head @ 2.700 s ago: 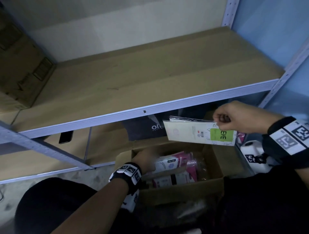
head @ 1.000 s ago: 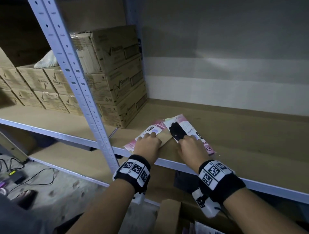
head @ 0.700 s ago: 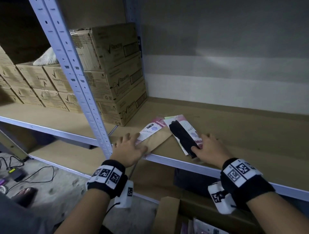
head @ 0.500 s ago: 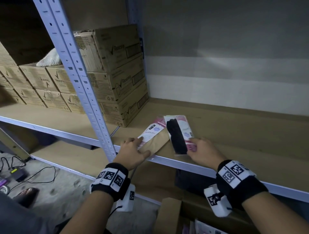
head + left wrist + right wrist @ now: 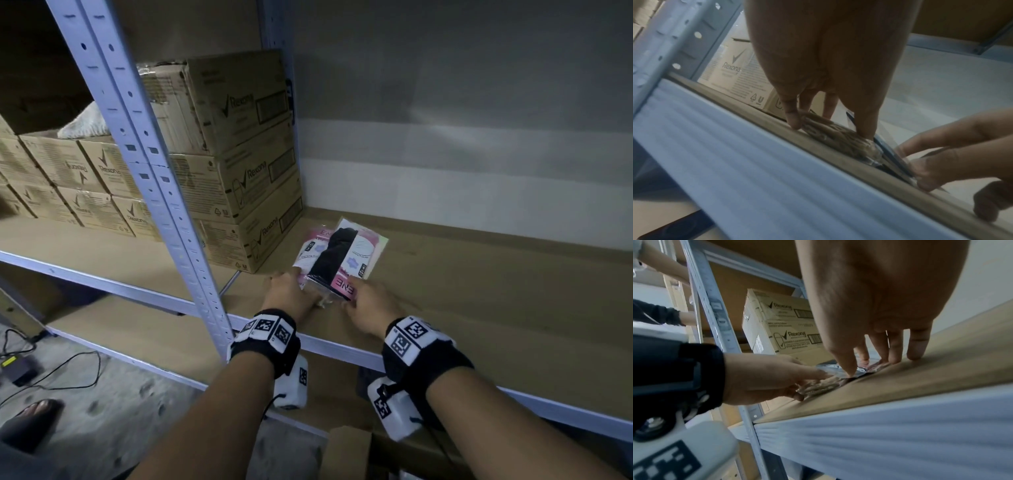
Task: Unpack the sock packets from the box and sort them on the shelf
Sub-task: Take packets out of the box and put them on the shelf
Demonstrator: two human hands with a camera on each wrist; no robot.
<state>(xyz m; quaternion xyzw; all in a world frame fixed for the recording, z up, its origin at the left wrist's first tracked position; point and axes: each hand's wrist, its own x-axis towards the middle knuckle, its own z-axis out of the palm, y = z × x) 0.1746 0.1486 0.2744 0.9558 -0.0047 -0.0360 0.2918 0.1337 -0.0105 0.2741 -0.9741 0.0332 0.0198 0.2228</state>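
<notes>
Head view: left hand (image 5: 291, 294) and right hand (image 5: 370, 305) pinch the near edges of overlapping sock packets (image 5: 337, 260) lying on the shelf (image 5: 496, 291) beside stacked cartons (image 5: 239, 154), so sorting seems barely begun, with the box (image 5: 349, 452) below mostly hidden.

A brown board shelf (image 5: 479, 291) with a pale blue metal front edge carries a small stack of pink-and-white plastic sock packets (image 5: 337, 257). The top packet shows a black sock, and the stack lies near the front edge. The person's left grip (image 5: 291, 291), a bare hand, holds the stack's near left corner; the right grip (image 5: 371, 301) holds the near right corner at a pink band. Each wrist wears a black band with black-and-white square markers (image 5: 265, 334). Just left of the packets stand stacked brown cardboard cartons (image 5: 236, 171) printed Rexona, partly behind a pale blue perforated metal upright (image 5: 147, 164). Black cables (image 5: 51, 373) trail across the grey floor below.
</notes>
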